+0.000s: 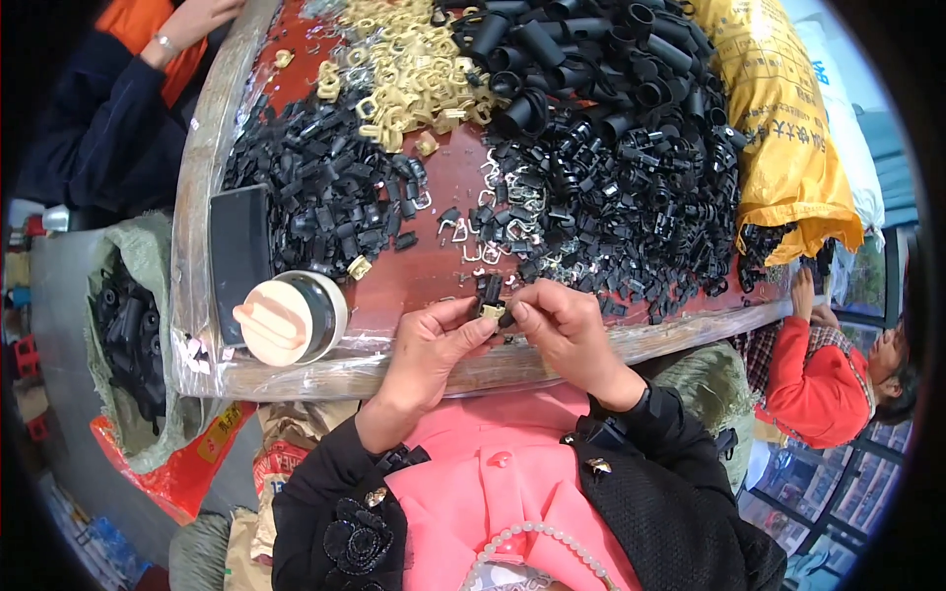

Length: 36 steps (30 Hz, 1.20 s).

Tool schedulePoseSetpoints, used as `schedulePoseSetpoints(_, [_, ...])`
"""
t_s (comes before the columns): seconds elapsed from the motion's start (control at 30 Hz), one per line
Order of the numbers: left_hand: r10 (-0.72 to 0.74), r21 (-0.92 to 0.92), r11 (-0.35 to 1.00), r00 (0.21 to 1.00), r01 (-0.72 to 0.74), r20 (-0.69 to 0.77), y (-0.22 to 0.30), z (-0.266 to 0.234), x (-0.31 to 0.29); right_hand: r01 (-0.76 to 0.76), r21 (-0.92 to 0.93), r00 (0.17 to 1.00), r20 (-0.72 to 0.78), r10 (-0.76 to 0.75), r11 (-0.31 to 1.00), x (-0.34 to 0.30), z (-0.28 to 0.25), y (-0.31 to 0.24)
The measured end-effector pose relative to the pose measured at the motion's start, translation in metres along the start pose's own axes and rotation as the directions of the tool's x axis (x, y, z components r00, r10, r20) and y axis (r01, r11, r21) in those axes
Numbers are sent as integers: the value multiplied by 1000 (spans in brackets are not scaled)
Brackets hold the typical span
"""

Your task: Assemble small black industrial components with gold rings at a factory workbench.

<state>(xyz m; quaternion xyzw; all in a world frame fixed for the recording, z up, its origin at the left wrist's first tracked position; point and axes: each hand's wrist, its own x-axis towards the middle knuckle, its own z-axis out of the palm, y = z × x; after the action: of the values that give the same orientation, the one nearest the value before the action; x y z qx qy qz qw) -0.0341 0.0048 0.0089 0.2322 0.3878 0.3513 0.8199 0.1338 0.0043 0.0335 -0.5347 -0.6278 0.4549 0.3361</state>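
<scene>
Close to the table's near edge, my left hand [434, 347] is closed in a pinch on a small black plastic part [492, 285] with a cream-coloured piece [490, 311] at its lower end. From the other side, my right hand [567, 323] pinches the dark edge of the same part with thumb and forefinger. Its exact kind is too small to tell. Just beyond my hands lie bent metal wire clips [483, 253]. Heaps of small black plastic parts spread to the left [315, 197] and to the right [631, 207].
A jar with a cream lid [273, 323] and a dark phone-like slab [240, 236] stand at left. Cream rings [414, 69] and black tubes [581, 44] lie farther back. A yellow sack [788, 128] leans at right. Other people sit at far left and right.
</scene>
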Motion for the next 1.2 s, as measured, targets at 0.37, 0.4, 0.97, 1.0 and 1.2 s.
schedulePoseSetpoints(0.37, [-40,-112,993,998,44,41,-11,59,25,340,-314,871,-252,-423,887,-7,-46,19])
schedulePoseSetpoints(0.4, [-41,-102,994,998,47,57,-11,64,27,348,-340,867,-238,-438,874,-9,-51,20])
schedulePoseSetpoints(0.97, [-3,62,998,999,1,41,-9,104,59,-467,-605,595,-754,-277,644,91,-415,95])
schedulePoseSetpoints(1.0, [-15,79,997,999,12,34,-9,106,60,-529,-615,666,-728,-163,584,101,-417,102])
schedulePoseSetpoints(1.2, [-51,65,997,997,47,65,-3,114,60,-714,-622,659,-752,7,321,114,-393,80])
